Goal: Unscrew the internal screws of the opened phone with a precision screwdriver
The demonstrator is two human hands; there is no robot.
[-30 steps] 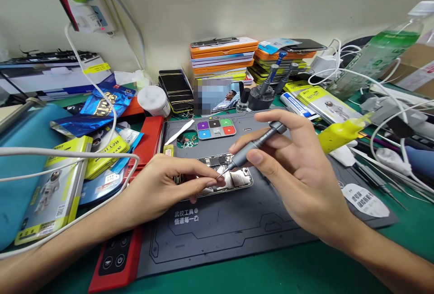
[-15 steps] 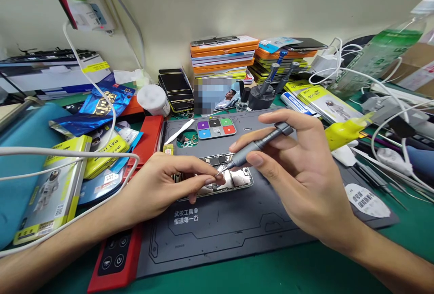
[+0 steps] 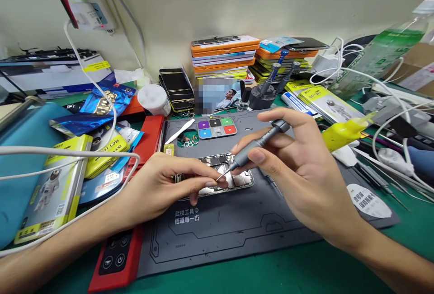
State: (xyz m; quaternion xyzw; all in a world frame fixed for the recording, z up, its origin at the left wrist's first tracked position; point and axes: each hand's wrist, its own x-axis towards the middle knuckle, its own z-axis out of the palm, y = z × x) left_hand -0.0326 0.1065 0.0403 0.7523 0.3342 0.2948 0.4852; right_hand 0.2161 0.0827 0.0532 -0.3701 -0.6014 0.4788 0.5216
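Observation:
My right hand [image 3: 298,172] is wrapped round a grey precision screwdriver [image 3: 251,149], its forefinger over the end cap. The screwdriver slants down to the left. At its thin tip, the thumb and forefinger of my left hand [image 3: 172,179] are pinched together on the shaft; whether a tiny screw is there too, I cannot tell. Just beneath both hands lies an opened phone [image 3: 242,178] with its inner parts bare. My left fingers cover much of its left half. A dark grey work mat [image 3: 237,235] is under the phone.
Behind the phone are a colour-patched screw tray [image 3: 217,128] and a white spudger [image 3: 185,128]. A red device [image 3: 117,267] borders the mat on the left. Battery boxes [image 3: 50,190] and a white cable [image 3: 101,155] lie further left. A screwdriver stand [image 3: 262,97] is at the back, a yellow bottle [image 3: 346,132] right.
The screwdriver and my right hand have shifted very slightly down, and the tip shows a little more clearly between my left fingers. Both hands keep their holds.

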